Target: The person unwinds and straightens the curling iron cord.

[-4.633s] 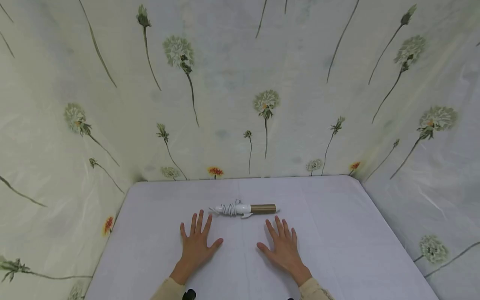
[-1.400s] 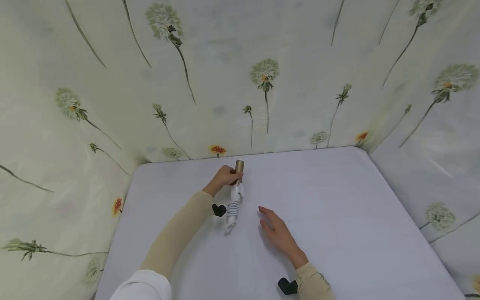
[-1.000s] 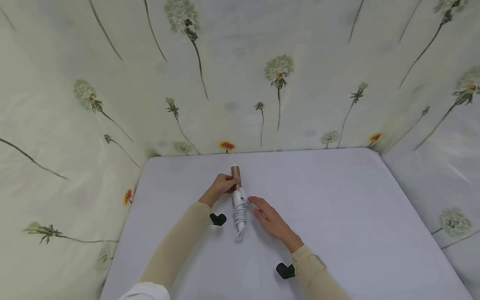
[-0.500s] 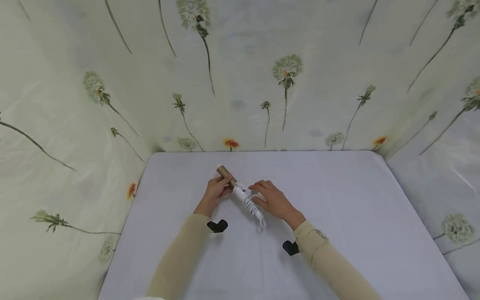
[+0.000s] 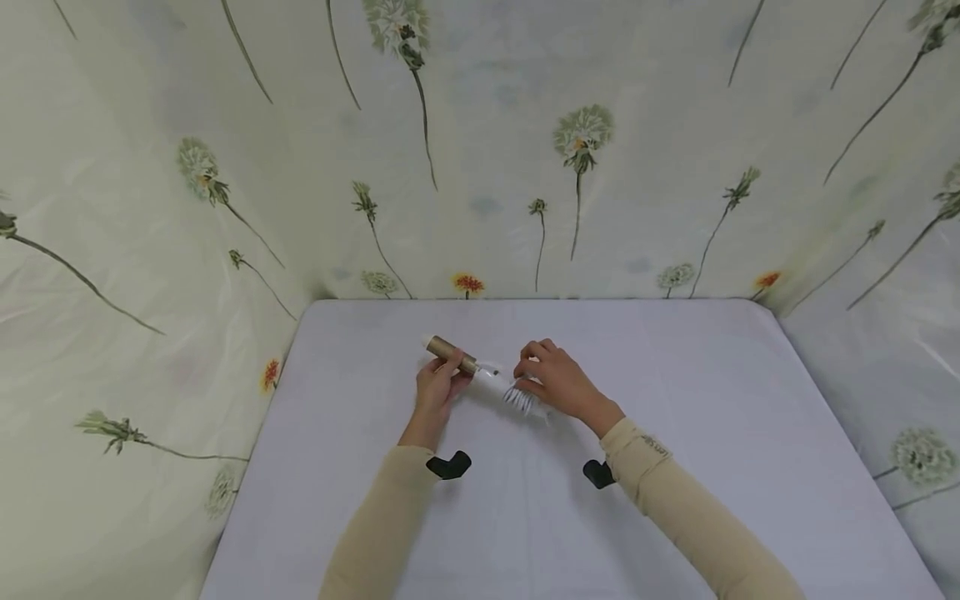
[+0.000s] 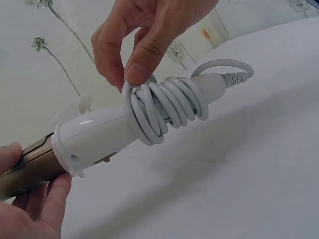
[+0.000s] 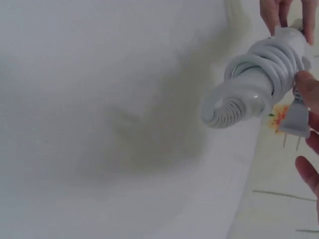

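Observation:
A curling iron with a gold barrel and a white handle is held above the table, its shadow falling on the cloth. My left hand grips it round the barrel. White cord is wound in several loops about the handle, and its end bends back in a loop at the handle's tail. My right hand pinches the cord at the windings between thumb and fingers. In the right wrist view the two-pin plug hangs beside the coils, close to the right fingers.
A white cloth covers the table. Behind and at both sides hangs a curtain printed with dandelions. A black piece sticks out at the left wrist, another black piece at the right.
The curling iron, first lying on the table before two flat hands, is now lifted in my left hand and turned, barrel to the upper left. My right hand has come in and pinched the cord.

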Available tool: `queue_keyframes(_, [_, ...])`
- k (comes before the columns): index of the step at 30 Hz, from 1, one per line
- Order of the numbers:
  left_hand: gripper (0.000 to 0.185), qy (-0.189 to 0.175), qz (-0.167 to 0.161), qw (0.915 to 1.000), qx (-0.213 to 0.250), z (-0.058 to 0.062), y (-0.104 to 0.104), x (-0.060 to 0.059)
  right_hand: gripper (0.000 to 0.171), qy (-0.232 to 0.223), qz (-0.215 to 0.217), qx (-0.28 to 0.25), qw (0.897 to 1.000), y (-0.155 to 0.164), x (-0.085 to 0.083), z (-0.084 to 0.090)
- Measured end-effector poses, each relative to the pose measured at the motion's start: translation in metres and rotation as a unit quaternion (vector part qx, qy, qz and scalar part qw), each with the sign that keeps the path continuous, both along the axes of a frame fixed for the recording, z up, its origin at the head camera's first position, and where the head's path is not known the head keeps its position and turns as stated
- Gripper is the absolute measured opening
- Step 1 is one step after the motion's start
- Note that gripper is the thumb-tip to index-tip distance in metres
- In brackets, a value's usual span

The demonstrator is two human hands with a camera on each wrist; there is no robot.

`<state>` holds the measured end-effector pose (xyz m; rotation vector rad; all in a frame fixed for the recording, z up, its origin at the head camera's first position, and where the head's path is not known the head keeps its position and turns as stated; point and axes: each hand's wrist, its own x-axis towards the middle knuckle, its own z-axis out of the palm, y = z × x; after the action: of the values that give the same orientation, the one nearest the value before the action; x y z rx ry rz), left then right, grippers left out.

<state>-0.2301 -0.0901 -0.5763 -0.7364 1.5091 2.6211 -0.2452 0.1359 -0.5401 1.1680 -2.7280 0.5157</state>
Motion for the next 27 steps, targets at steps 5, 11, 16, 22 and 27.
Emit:
queue_keyframes(5, [0.04, 0.002, 0.025, 0.9995, 0.019, 0.001, 0.004, 0.001, 0.012, 0.034, -0.013, 0.013, 0.999, 0.003, 0.004, 0.005])
queue_keyframes(11, [0.039, 0.012, 0.024, 0.9992, 0.031, 0.003, 0.003, -0.001, 0.012, 0.061, -0.035, 0.0, 0.998, 0.009, 0.014, 0.009])
queue_keyframes(16, [0.028, 0.016, -0.031, 0.9992, 0.019, 0.003, -0.005, 0.0, 0.013, 0.074, -0.068, -0.006, 0.995, 0.021, 0.015, 0.007])
queue_keyframes(22, [0.03, 0.019, -0.174, 0.9846, 0.006, 0.001, -0.022, 0.006, 0.015, 0.081, -0.096, -0.025, 0.992, 0.039, 0.013, 0.004])
queue_keyframes(27, [0.045, 0.008, -0.293, 0.9529, -0.077, 0.006, -0.039, 0.007, 0.015, 0.091, -0.097, -0.049, 0.99, 0.047, 0.014, 0.005])
